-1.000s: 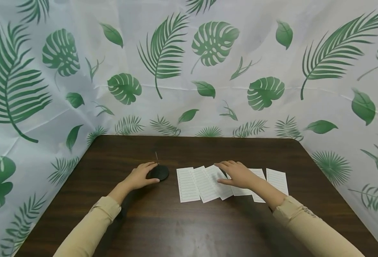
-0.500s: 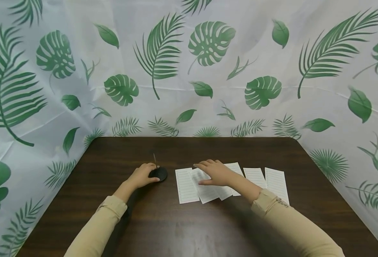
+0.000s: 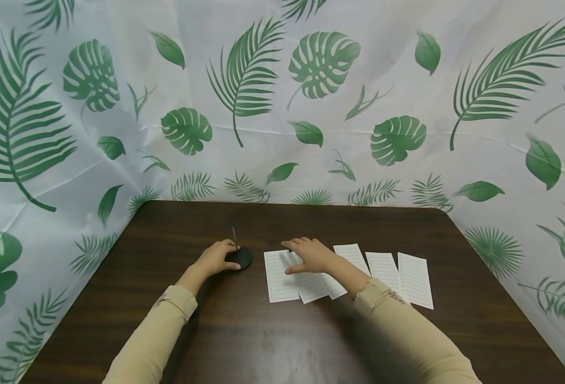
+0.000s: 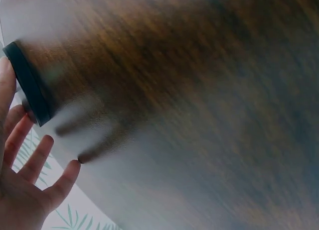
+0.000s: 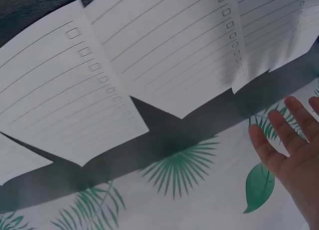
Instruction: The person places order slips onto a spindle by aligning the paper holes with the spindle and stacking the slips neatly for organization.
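On a dark wooden table (image 3: 282,341), the left hand (image 3: 213,258) rests relaxed fingers against a round black spike-holder base (image 3: 240,257), apparently steadying it, while the right hand (image 3: 311,255) presses flat fingers on overlapping white lined paper slips (image 3: 282,280).

The right hand (image 3: 311,255) covers parts of the overlapped paper slips (image 3: 306,277), so which slip its fingers touch cannot be told. The left hand (image 3: 215,260) hides the near edge of the black round base (image 3: 240,257). The left wrist view is motion-blurred, and both wrist views cut the hands off at the frame edge.
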`<state>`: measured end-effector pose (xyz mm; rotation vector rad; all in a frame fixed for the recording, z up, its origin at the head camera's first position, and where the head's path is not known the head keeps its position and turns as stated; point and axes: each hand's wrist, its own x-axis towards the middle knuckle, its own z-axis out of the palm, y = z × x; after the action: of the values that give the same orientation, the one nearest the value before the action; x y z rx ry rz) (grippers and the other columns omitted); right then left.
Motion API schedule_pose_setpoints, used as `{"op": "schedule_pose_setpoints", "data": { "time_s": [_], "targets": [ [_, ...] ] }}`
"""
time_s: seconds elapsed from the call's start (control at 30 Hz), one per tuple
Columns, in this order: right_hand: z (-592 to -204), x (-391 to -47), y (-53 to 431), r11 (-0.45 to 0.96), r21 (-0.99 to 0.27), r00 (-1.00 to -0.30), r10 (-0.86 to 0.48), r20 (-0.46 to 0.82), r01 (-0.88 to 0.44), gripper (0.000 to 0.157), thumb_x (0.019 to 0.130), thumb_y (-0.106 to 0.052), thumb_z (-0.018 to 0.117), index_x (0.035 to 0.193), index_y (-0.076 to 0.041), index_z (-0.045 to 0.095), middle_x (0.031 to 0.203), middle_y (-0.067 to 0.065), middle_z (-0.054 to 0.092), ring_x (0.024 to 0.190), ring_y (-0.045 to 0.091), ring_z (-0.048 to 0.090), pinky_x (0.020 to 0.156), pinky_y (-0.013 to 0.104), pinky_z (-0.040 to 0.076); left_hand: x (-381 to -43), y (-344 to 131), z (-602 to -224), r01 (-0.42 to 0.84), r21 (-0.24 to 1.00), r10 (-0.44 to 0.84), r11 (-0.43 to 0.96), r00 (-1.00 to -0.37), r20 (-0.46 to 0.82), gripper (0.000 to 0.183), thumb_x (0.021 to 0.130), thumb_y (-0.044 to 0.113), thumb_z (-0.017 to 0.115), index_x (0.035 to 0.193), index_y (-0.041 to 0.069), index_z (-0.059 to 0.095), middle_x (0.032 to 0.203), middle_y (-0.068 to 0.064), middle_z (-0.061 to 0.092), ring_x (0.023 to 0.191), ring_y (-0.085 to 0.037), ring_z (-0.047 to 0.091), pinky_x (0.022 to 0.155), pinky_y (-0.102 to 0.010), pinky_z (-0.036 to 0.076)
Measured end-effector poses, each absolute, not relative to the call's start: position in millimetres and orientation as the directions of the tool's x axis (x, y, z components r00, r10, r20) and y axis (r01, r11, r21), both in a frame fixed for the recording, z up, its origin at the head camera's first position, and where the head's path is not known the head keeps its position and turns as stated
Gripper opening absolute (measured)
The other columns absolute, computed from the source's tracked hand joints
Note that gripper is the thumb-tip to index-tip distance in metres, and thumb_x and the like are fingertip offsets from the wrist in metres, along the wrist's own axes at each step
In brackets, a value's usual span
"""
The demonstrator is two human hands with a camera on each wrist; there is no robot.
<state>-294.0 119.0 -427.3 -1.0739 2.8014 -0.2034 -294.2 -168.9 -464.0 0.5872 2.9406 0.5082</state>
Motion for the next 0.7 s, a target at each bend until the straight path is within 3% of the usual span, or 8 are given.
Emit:
{"op": "schedule_pose_setpoints", "data": {
  "time_s": [0.4,0.7],
  "targets": [
    [-438.7,-297.4,103.9,0.806,-0.173,-0.782,-0.592,-0.194,-0.567,0.097,0.074,-0.055,0.073,0.144,0.0,0.033,0.149,0.018,0.035,0.138,0.039,0.03,0.105,0.065,0.033,-292.4,-166.1,-465.6,0.345,0.348,0.381,0.872,-0.924,-0.039,0.06,0.08,0.03,0.074,0.128,0.0,0.056,0.13,-0.016,0.053,0.119,-0.036,0.051,0.1,-0.051,0.045],
    [-448.6,-293.5,91.6,0.842,-0.098,-0.812,-0.538,-0.224,-0.531,0.106,0.066,-0.058,0.077,0.144,-0.002,0.033,0.148,0.014,0.038,0.139,0.037,0.029,0.108,0.065,0.029,-292.7,-167.1,-463.1,0.358,0.346,0.391,0.867,-0.92,-0.028,0.059,0.079,0.03,0.075,0.126,-0.001,0.057,0.129,-0.017,0.054,0.118,-0.037,0.051,0.1,-0.052,0.045]
  ]
}}
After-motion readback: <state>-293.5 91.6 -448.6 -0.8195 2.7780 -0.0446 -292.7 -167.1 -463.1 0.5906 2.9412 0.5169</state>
